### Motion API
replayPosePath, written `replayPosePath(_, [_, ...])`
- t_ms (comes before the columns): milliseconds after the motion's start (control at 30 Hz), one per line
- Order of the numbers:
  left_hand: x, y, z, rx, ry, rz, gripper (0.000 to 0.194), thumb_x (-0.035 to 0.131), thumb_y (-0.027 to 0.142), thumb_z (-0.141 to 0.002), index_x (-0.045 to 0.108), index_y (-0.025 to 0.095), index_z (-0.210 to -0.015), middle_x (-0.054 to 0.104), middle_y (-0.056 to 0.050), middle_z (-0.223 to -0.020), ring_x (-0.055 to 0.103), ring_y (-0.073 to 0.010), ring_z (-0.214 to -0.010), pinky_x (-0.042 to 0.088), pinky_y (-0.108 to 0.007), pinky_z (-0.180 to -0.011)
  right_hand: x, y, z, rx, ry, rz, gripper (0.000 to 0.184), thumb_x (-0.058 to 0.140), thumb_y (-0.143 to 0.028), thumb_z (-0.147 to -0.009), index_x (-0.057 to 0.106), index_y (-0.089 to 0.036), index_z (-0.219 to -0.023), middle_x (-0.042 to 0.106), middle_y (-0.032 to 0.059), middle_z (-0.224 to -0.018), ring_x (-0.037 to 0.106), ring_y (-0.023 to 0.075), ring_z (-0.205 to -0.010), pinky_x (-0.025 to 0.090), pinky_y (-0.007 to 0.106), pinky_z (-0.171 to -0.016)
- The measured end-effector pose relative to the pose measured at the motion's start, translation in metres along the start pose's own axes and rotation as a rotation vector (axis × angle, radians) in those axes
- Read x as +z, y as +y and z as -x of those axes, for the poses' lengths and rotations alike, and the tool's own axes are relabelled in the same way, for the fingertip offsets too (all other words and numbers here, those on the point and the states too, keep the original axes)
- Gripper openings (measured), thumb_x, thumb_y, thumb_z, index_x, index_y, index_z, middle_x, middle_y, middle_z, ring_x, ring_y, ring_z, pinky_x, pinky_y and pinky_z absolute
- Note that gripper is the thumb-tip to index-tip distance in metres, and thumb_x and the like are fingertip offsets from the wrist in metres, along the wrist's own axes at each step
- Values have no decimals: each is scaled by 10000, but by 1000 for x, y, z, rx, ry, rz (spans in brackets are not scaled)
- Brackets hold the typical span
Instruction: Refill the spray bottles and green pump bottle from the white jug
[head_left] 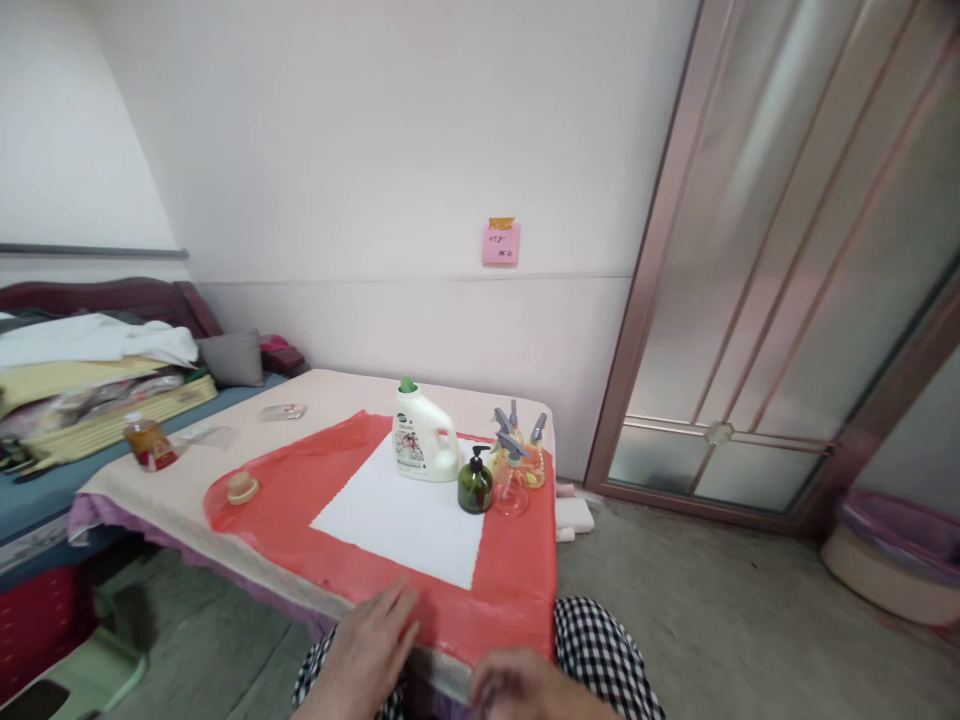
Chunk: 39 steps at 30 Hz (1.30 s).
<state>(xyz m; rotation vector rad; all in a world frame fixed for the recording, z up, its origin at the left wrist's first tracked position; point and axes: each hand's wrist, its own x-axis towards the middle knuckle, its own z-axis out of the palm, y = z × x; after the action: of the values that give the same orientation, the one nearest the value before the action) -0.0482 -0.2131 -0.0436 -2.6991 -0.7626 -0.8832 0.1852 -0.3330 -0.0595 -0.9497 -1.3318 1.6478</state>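
Note:
My left hand [371, 645] lies flat with fingers stretched out on the near edge of the red plastic sheet [517, 570] that covers the table. My right hand [525, 690] is low at the frame's bottom edge by my checkered trouser leg [600, 640]; it is blurred and its fingers look curled. A white cloth [409, 520] lies on the red sheet. Behind it stand a white detergent jug [421, 435] with a green cap, a dark green pump bottle [475, 483] and several clear spray bottles [517, 465].
A small round lid [242, 487] rests at the sheet's left edge. An amber bottle [150, 443] stands on the table's left side. A bed with piled bedding [90, 380] is at left. A glass sliding door [787, 300] and a lined basket [900, 560] are at right. A pink note [501, 243] is on the wall.

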Motion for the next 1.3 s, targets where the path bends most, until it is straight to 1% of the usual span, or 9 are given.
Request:
replayPosePath(67, [13,-9,1,-156,58,125,257,449,217,-915,620,185,-1105,723,-90,-1060,701,-166,-888,568,-272,-744,-45,4,16,-65,193,-153,288,683,-410,-811,645,-173,-970,657,13,-824,542,78,-561,426,210,-505])
replayPosePath(167, [33,-19,1,-402,68,354,290,405,269,-937,632,170,-1087,734,-86,-996,707,-161,-820,569,-274,-724,-91,12,35,-190,475,-344,249,707,-423,-784,667,-264,-971,640,-6,-841,536,67,-614,407,192,-540])
replayPosePath(267, [52,-27,2,-655,-22,456,315,420,350,-918,669,176,-1002,744,-93,-961,705,-196,-848,554,-307,-776,-110,24,44,-267,639,-487,295,766,-465,-717,676,-309,-950,551,-55,-719,432,26,-524,344,152,-485])
replayPosePath(367, [64,-30,5,-813,-156,470,320,438,383,-898,676,188,-987,738,-94,-1004,691,-211,-926,514,-311,-849,-114,37,44,-283,744,-705,339,827,-399,-670,684,-250,-938,438,-85,-641,310,-3,-468,281,140,-443])
replayPosePath(567, [58,-18,11,-730,-382,391,336,384,346,-915,641,225,-1095,698,-61,-1144,653,-202,-1043,457,-312,-897,-112,43,44,-283,722,-869,316,847,-319,-660,694,-170,-893,383,-93,-596,265,-1,-455,280,158,-421])
replayPosePath(700, [52,-11,10,-694,-457,316,340,350,333,-932,626,235,-1104,687,-57,-1151,650,-199,-1048,451,-308,-863,-109,39,45,-274,739,-883,316,847,-352,-654,708,-177,-877,455,-71,-631,324,4,-474,331,163,-446])
replayPosePath(933, [46,-4,7,-607,-494,216,344,312,302,-945,643,235,-1012,697,-58,-1029,658,-203,-968,437,-312,-823,-109,38,41,-274,757,-834,343,872,-350,-607,729,-190,-874,559,-27,-681,451,55,-572,421,192,-531])
replayPosePath(1100, [41,-2,5,-631,-495,240,341,313,312,-948,640,230,-1000,694,-59,-1035,654,-192,-975,429,-293,-823,-107,40,43,-287,754,-808,342,872,-357,-604,730,-189,-867,586,-17,-704,464,65,-586,429,203,-539])
replayPosePath(1300, [39,-2,3,-652,-506,222,320,315,291,-947,628,233,-983,696,-46,-1002,656,-187,-953,412,-280,-778,-104,39,43,-289,755,-771,338,883,-259,-589,728,-194,-882,593,-20,-696,488,72,-603,444,209,-566])
